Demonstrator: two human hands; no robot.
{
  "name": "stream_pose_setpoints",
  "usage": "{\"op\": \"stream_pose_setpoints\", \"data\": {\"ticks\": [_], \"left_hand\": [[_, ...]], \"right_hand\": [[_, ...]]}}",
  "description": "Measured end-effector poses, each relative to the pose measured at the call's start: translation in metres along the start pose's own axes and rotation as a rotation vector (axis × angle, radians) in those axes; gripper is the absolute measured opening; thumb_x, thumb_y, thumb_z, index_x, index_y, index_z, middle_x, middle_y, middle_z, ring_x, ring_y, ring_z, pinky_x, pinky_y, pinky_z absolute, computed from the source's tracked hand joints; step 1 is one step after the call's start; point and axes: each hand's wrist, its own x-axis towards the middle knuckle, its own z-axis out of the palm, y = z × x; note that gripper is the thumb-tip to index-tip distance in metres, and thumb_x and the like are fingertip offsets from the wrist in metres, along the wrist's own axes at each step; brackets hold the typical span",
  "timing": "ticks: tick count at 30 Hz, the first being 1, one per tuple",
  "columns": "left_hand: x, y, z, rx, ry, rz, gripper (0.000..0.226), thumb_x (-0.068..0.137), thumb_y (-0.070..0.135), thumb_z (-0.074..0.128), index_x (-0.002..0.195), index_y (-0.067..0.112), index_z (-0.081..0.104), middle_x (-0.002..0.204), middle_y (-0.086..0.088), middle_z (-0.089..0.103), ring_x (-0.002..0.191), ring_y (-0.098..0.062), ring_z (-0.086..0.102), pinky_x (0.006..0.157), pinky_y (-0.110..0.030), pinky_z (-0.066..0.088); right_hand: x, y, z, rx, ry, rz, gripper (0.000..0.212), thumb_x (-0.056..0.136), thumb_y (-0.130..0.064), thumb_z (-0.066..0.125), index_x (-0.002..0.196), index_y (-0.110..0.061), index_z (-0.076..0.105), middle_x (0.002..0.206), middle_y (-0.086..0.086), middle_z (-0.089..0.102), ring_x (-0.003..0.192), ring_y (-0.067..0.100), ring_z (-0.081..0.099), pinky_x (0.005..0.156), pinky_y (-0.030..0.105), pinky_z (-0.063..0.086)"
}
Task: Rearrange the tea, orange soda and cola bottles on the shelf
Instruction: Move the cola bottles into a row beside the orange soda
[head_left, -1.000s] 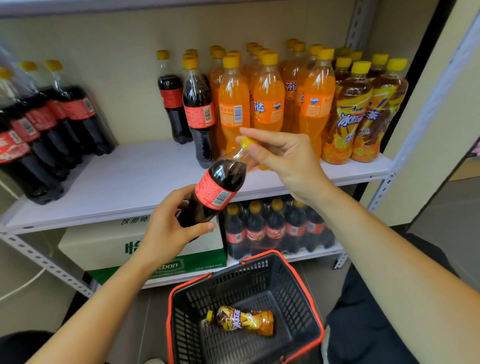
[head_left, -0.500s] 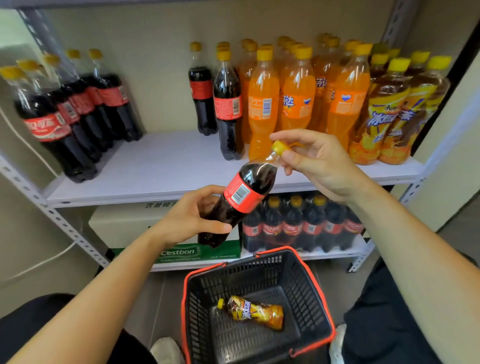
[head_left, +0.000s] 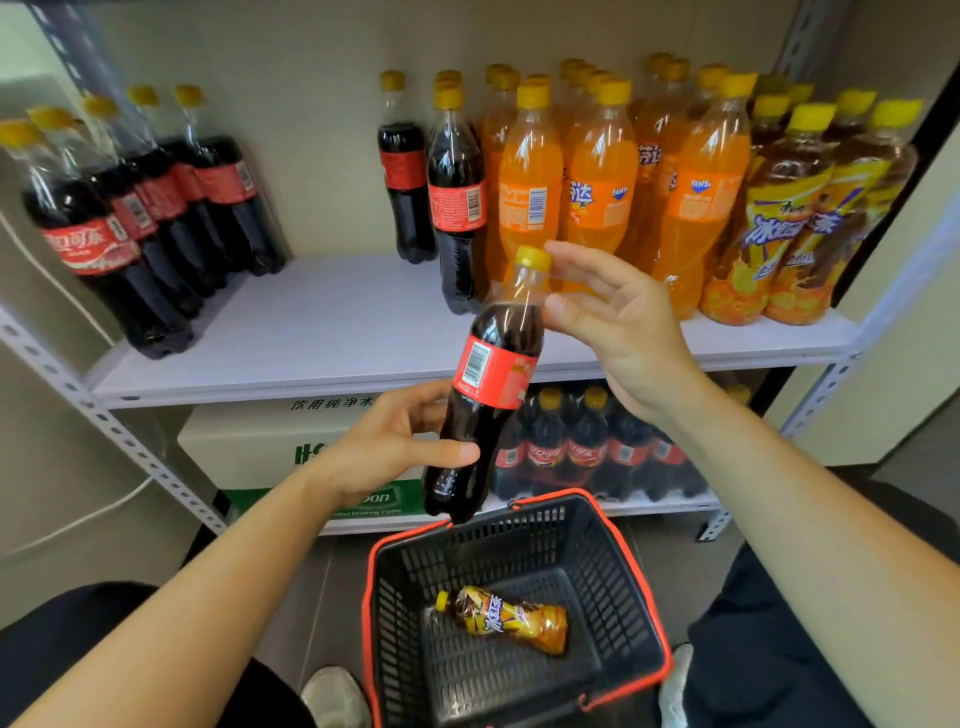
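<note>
A white shelf board (head_left: 332, 322) on grey perforated metal uprights (head_left: 130, 447) spans the view from 9 to 3 o'clock, backed by a beige wall (head_left: 311, 130). On the board, large cola bottles (head_left: 156, 208) with yellow caps and red labels stand in a row at 10 o'clock. Two slimmer cola bottles (head_left: 457, 197) stand at 12 o'clock, just beside a block of orange soda bottles (head_left: 597, 192) at 1 o'clock. Yellow-labelled tea bottles (head_left: 795, 228) end the row at 2 o'clock. At centre, in front of the board's edge, my left hand (head_left: 384, 447) grips the lower body of a dark plastic cola bottle (head_left: 493, 374) with a red label and yellow cap, the cap tilted toward 1 o'clock. My right hand (head_left: 623, 322) is beside its neck and cap, fingers loosely spread and not closed round it; whether they touch cannot be told. On the lower shelf are a white and green cardboard carton (head_left: 249, 447) at 8 o'clock and a pack of small cola bottles (head_left: 587, 452) at 5 o'clock. At 6 o'clock, a black plastic mesh basket (head_left: 613, 571) with a red rim holds one tea bottle (head_left: 506, 618) lying on its side, cap toward 9 o'clock.
</note>
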Motion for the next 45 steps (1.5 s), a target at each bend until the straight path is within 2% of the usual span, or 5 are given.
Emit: {"op": "stream_pose_setpoints", "data": {"ticks": [5, 14, 34, 39, 45], "left_hand": [[0.001, 0.014, 0.006, -0.239, 0.206, 0.118, 0.044, 0.083, 0.007, 0.068, 0.127, 0.009, 0.061, 0.107, -0.006, 0.076, 0.096, -0.020, 0.073, 0.079, -0.030, 0.058], [-0.002, 0.033, -0.011, -0.505, 0.506, 0.138, 0.055, 0.093, 0.041, 0.064, 0.135, 0.005, 0.058, 0.121, -0.013, 0.072, 0.109, -0.025, 0.071, 0.079, -0.034, 0.059], [-0.013, 0.035, -0.007, -0.381, 0.626, 0.226, 0.045, 0.091, 0.028, 0.071, 0.129, 0.008, 0.061, 0.107, -0.002, 0.077, 0.111, -0.027, 0.072, 0.079, -0.041, 0.060], [-0.012, 0.036, -0.008, -0.383, 0.648, 0.244, 0.039, 0.091, 0.027, 0.071, 0.125, 0.012, 0.061, 0.100, 0.004, 0.077, 0.106, -0.020, 0.073, 0.079, -0.037, 0.060], [-0.012, 0.035, -0.014, -0.355, 0.699, 0.275, 0.034, 0.092, 0.019, 0.073, 0.123, 0.012, 0.060, 0.101, -0.001, 0.078, 0.103, -0.022, 0.074, 0.079, -0.032, 0.059]], "right_hand": [[-0.009, 0.005, 0.012, -0.146, -0.111, 0.046, 0.041, 0.095, -0.009, 0.069, 0.133, -0.023, 0.061, 0.130, 0.003, 0.068, 0.111, 0.021, 0.069, 0.102, 0.046, 0.055], [-0.035, 0.021, 0.057, -0.158, -0.225, 0.121, 0.058, 0.086, -0.005, 0.078, 0.136, -0.026, 0.056, 0.118, -0.010, 0.069, 0.090, 0.004, 0.070, 0.084, 0.023, 0.056], [-0.033, 0.045, 0.077, -0.237, -0.038, 0.099, 0.047, 0.082, -0.004, 0.082, 0.124, -0.018, 0.066, 0.093, 0.002, 0.076, 0.081, 0.013, 0.074, 0.080, 0.024, 0.057], [-0.035, 0.037, 0.084, 0.153, 0.045, 0.383, 0.017, 0.096, 0.003, 0.062, 0.108, -0.007, 0.068, 0.087, 0.015, 0.077, 0.082, 0.026, 0.077, 0.072, 0.028, 0.061], [-0.033, 0.023, 0.088, 0.772, -0.037, 0.772, 0.034, 0.104, -0.011, 0.052, 0.134, 0.004, 0.055, 0.126, 0.027, 0.067, 0.115, 0.037, 0.069, 0.089, 0.037, 0.061]]}}
